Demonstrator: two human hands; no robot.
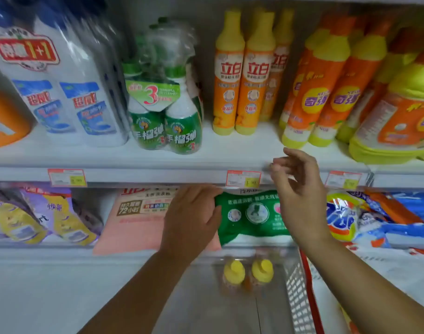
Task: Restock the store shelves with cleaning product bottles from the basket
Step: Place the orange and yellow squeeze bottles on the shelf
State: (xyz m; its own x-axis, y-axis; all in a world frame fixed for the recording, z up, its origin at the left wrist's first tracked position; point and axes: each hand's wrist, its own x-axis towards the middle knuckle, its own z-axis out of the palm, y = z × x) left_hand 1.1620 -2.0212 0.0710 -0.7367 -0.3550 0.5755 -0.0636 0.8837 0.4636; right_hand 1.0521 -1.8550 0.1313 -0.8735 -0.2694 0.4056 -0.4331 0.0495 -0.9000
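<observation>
**Both hands empty at the shelves; two bottles lie in the basket**

On the upper shelf (230, 150), from the left, stands an orange jug (6, 119), then a wrapped twin pack of white bottles (61, 92) with a red "1+1" sticker and blue labels. Next is a film-wrapped pack of green spray bottles (162, 112) with a tag showing a large "3". To the right stand tall orange bottles with yellow caps (242, 75) marked 立白, then leaning orange bottles (326, 97) with purple-and-yellow oval labels, their lettering too blurred to read. Red-and-yellow price tags (243, 178) sit on the shelf edge; their print is unreadable.

On the lower shelf lie purple-and-yellow pouches (32, 213), a pink bag (133, 218) printed "72小时", a green bag (252, 213) with white writing, and a blue bag with a round orange logo (343, 218).

The left hand (191, 218) lies on the pink bag, fingers stretched upward and thumb against the green bag's left edge; it grips nothing. The right hand (300, 189) hovers before the shelf edge, fingers loosely curled and apart, holding nothing.

Below, between the forearms, two yellow-capped bottles (248, 273) lie side by side in the basket (295, 292), whose mesh wall and red handle show at the right.
</observation>
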